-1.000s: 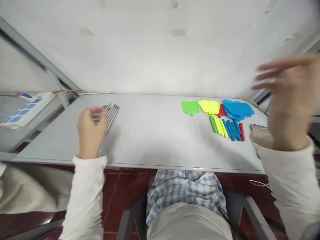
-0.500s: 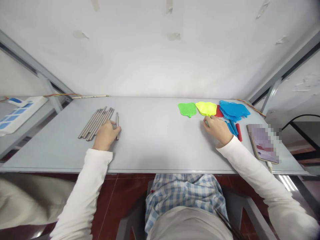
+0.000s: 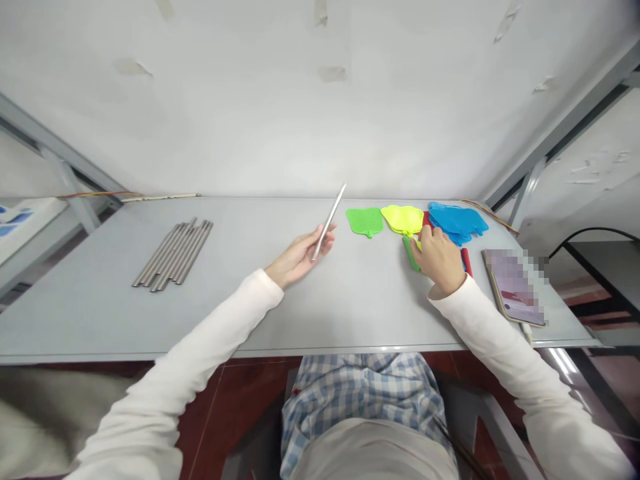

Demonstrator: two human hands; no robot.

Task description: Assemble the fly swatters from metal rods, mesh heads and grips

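My left hand [image 3: 303, 255] is raised over the middle of the table with a slim metal tube [image 3: 330, 220] tilted between thumb and fingers. To its left lies a row of several similar metal tubes [image 3: 175, 255]. At the right, my right hand [image 3: 441, 260] reaches down with fingers curled over coloured plastic sleeves; what its fingertips hold is hidden. A green sleeve [image 3: 411, 254] shows beside the thumb, and a red sleeve [image 3: 467, 262] beyond the knuckles. Behind them lie mesh fly swatter heads: a green head [image 3: 365, 221], yellow heads [image 3: 403, 219] and blue heads [image 3: 457, 221].
A phone [image 3: 515, 290] with a cable plugged in rests near the right end of the grey table [image 3: 350, 313]. A white power strip [image 3: 30, 223] sits beyond the left end. The wall [image 3: 240, 120] rises behind the table, with metal frame posts at both sides.
My left hand has lifted one metal tube from beside the row and carried it right, to mid-table. My right hand has shifted slightly right over the sleeves, exposing the green one.
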